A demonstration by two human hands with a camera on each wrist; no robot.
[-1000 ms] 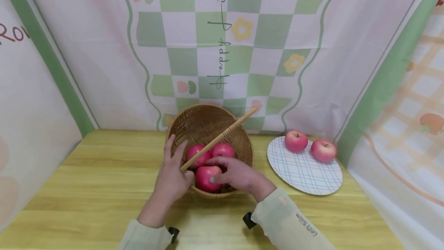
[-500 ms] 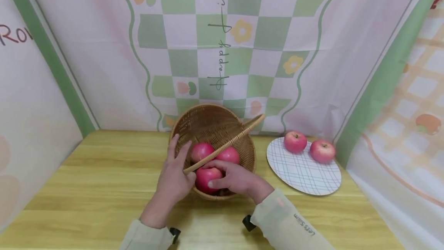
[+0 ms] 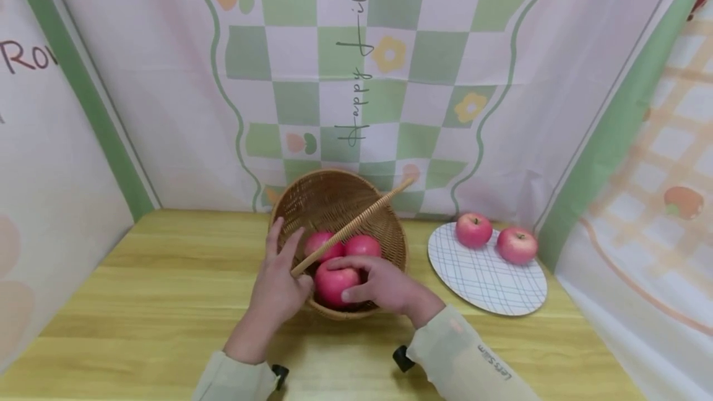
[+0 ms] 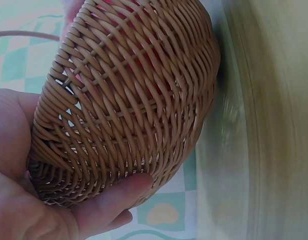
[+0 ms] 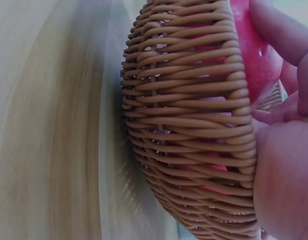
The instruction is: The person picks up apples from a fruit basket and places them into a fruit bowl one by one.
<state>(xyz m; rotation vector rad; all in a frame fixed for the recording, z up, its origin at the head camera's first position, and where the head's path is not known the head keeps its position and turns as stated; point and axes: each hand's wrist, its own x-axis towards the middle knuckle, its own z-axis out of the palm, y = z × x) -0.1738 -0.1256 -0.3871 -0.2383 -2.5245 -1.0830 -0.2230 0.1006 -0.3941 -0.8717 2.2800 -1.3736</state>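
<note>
A brown wicker basket [image 3: 327,200] stands on the table, its thin handle [image 3: 364,214] slanting across the opening. On its left side my left hand [image 3: 276,289] grips the rim; the left wrist view has fingers [image 4: 121,197] spread along the outer weave. My right hand [image 3: 390,286] reaches in over the near right rim, thumb and fingers around a red apple [image 3: 333,282] at the front. Its thumb and fingers press on that apple's skin [image 5: 259,62] in the right wrist view. Behind it in the basket lie two more apples, one of them [image 3: 363,245] partly covered by the right hand.
To the right, an oval white plate [image 3: 484,280] with a blue grid pattern carries two apples, a left one [image 3: 474,230] and a right one [image 3: 517,245]. The wooden table [image 3: 156,302] meets a green-and-white checked cloth [image 3: 390,104] behind the basket.
The basket's handle swung up to the right, then came back down. The basket and its apples shifted slightly; both hands keep nearly the same places, and the plate stays put.
</note>
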